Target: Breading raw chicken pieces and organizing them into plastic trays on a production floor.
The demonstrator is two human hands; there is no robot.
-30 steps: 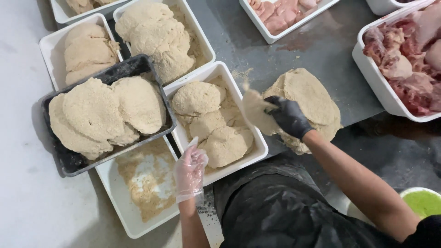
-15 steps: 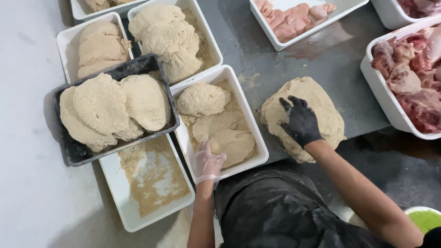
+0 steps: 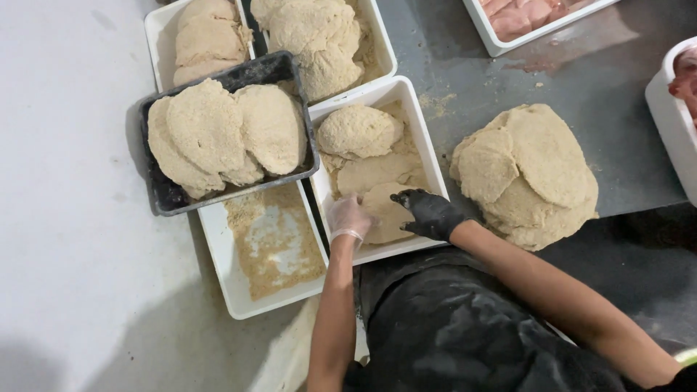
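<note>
gripping one flat breaded cutlet from each side, left hand and right hand apart.

clear glove on left hand, black glove on right hand, blk apron.

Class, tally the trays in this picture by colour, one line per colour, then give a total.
White trays: 6
Dark trays: 1
Total: 7
</note>
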